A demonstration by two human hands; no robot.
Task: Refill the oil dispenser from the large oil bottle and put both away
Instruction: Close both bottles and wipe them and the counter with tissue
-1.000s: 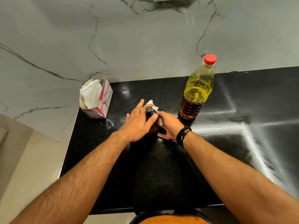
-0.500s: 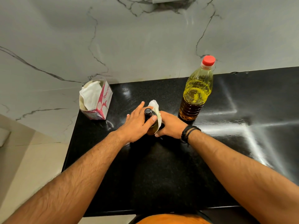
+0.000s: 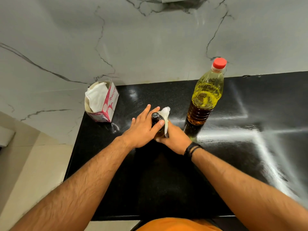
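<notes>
While you have both hands on the oil dispenser (image 3: 155,117), treat this as a wiping step, which is what it appears to be, and keep the bottle planted on the black surface (image 3: 166,180) so it cannot skid on any oil film. Your left hand (image 3: 143,129) is wrapped round the dispenser's neck and shoulder, thumb across the front just under the dark cap; hold it there firmly enough that the bottle stays upright. Your right hand (image 3: 175,139) grips the lower body from the other side with a white tissue (image 3: 165,114) pressed between palm and glass, its free end sticking up beside the cap. Work the tissue round the body and down toward the base, where drips likely gather, and refold it if it looks soaked. Whether the cap is fully seated I cannot tell, so check before lifting.

Just beyond, to the right, the large oil bottle (image 3: 205,95) stands upright with its red cap (image 3: 219,62) on, apart from your hands; mind your right elbow near it. Farther left, against the marble wall (image 3: 150,47), the tissue box (image 3: 102,101) sits open if you need a fresh sheet.
</notes>
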